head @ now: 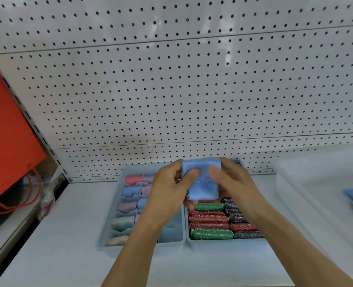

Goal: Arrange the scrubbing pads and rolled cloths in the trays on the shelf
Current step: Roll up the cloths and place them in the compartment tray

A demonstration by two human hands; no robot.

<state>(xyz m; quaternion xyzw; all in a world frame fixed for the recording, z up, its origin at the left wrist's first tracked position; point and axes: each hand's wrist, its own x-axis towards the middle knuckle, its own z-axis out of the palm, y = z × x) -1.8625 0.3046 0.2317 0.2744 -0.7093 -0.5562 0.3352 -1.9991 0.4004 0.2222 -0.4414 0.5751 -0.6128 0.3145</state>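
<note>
White pegboard shelf (47,235), both hands' fingers (189,176) pinching a blue textured cloth (202,183) above trays (171,242)

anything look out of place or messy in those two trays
Nothing is spilled or damaged. One green scrubbing pad sits slightly tilted among the red ones in the right tray. Both hands hold a blue cloth above the trays, not yet placed.
</note>
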